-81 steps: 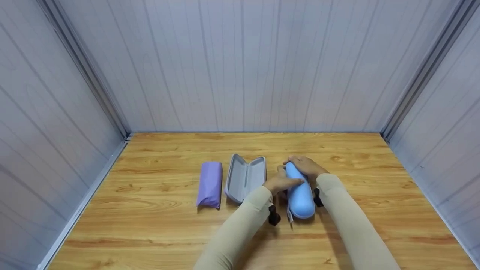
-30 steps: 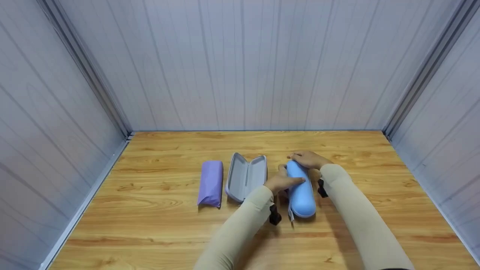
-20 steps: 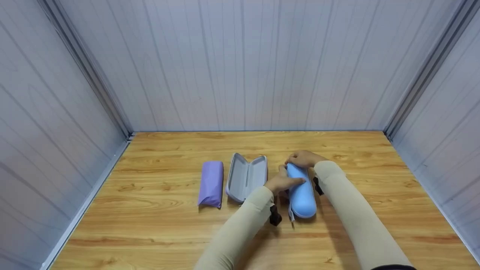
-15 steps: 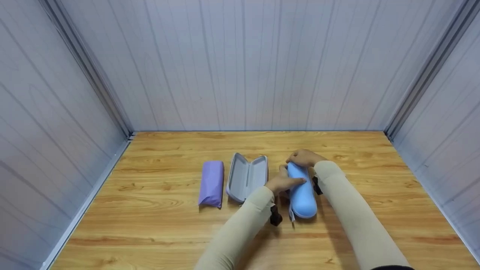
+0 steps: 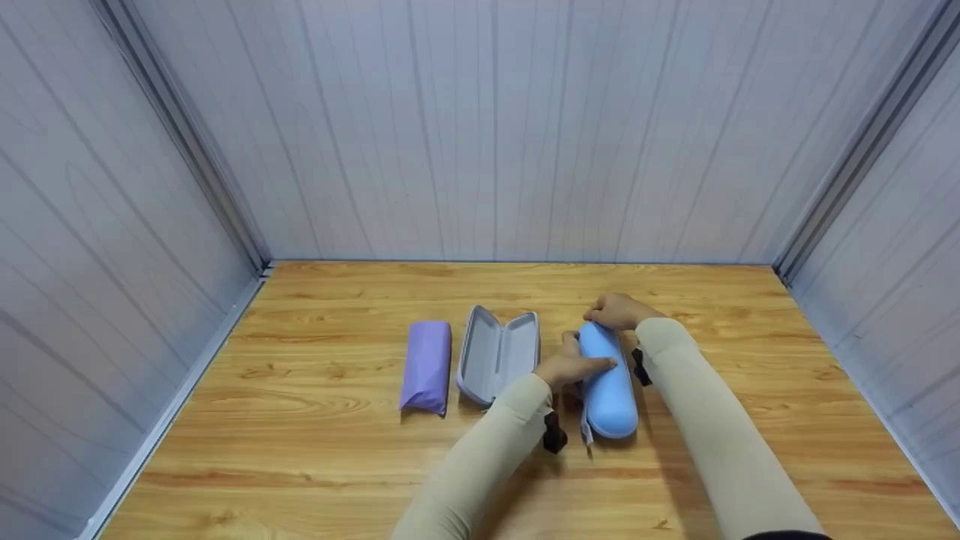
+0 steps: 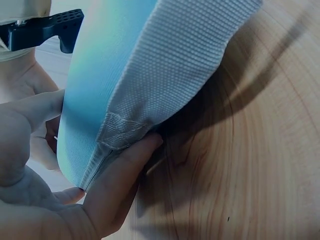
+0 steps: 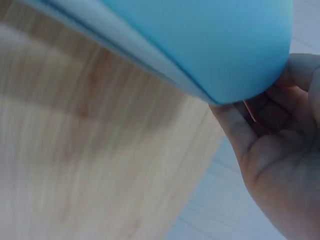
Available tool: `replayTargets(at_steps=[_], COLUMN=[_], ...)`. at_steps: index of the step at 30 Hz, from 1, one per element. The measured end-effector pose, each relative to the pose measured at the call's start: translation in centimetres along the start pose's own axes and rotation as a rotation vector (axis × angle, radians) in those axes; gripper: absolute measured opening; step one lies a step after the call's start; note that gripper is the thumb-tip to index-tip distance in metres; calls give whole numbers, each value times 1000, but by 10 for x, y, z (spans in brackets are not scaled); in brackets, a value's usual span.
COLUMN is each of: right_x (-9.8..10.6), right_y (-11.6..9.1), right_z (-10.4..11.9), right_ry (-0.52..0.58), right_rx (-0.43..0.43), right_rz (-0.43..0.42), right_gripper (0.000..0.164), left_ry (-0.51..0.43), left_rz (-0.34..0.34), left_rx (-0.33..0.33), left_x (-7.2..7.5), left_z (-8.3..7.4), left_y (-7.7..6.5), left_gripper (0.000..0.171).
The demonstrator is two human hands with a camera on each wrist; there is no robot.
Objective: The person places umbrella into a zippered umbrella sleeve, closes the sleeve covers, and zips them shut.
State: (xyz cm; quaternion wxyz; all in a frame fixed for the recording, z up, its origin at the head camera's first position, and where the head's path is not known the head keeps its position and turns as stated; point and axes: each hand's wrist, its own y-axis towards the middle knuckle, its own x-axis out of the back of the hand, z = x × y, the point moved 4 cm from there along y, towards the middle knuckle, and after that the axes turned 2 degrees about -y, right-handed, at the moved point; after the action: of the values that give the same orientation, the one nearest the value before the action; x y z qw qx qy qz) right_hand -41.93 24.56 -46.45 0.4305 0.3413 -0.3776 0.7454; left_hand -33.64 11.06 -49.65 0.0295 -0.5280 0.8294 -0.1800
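Observation:
In the head view a rounded, hard-shell blue glasses case (image 5: 611, 397) lies lengthwise on the right half of the table. My left hand (image 5: 571, 367) grips it from the left, thumb across the top and fingers down the side. Up close in the left wrist view, those fingers (image 6: 117, 185) press on the seam beside a grey woven gusset (image 6: 165, 65). At the far tip of the case, my right hand (image 5: 621, 310) pinches the edge with curled fingers. The right wrist view shows fingertips (image 7: 232, 122) under the rim; whether they hold a zip pull, I cannot tell.
Left of the blue case stands an opened grey glasses case (image 5: 499, 356), its lined halves facing up. Further left lies a purple, soft-looking packet (image 5: 426, 367) with folded corners. Pale panels (image 5: 487, 135) enclose the wooden table (image 5: 300, 450) at the back and both sides.
My right hand, earlier laid over the far end of the blue case, has drawn its fingers in at the tip. The left hand keeps its hold. The other things lie as before.

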Motion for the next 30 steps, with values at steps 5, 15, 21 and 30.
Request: replayTargets(at_steps=[5,15,21,30], right_x=[4,4,4,5], right_y=[-1,-2,-3,-2], right_z=[-1,-2,6,0], right_ry=[-35,37,-18,-43], right_rx=[15,29,25,9], right_rz=[-1,-2,16,-51], right_gripper=[34,31,34,28], left_ry=[-7,-16,2,-61], left_rz=[-4,-10,-32,5], left_rx=[1,-3,-7,-34], left_x=[-1,0,1,0], left_z=[1,3,3,4], left_y=[0,0,-1,0], left_gripper=[94,93,92,90])
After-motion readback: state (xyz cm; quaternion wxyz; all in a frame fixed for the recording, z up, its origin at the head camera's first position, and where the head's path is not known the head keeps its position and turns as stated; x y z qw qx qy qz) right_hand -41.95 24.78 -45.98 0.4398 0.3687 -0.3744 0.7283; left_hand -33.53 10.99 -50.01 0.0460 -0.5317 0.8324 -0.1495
